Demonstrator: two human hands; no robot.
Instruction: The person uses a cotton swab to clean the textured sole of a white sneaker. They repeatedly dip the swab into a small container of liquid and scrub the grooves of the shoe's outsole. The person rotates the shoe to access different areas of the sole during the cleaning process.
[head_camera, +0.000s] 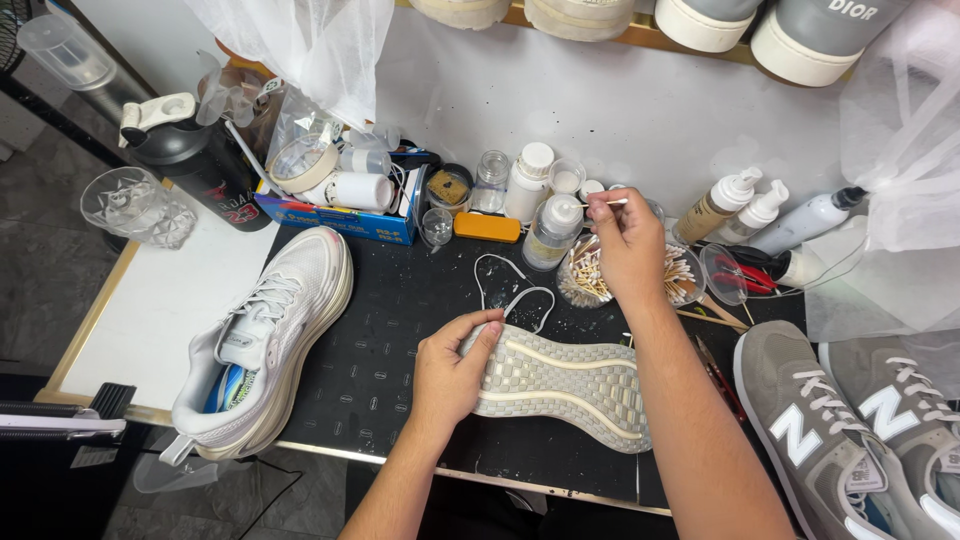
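Right now I see my left hand (452, 372) resting on the toe end of an upturned shoe (565, 383), its pale woven-pattern sole facing up. The fingers curl over the sole's edge and the thumb presses along its near side, so the hand clasps the shoe and holds it flat on the black work mat (380, 350). The shoe lies near the mat's front edge, between my two forearms.

My right hand (628, 245) is raised above the back of the mat, well apart from the shoe. Its thumb and fingertips are pressed together on a thin cotton swab (606, 203), which sticks out to the left of the fingers. Just below that hand sits a clear container of cotton swabs (583, 283), and beside it a small clear bottle with a white cap (552, 232).

A white cord (512, 290) loops on the mat just behind the shoe. To the left, a white running shoe (268, 350) lies on its side, half on the mat and half on the white tabletop (165, 310). At the right edge, a pair of grey suede sneakers (850, 430) stands upright. Bottles and jars crowd the back along the wall, with an orange block (487, 227) among them.
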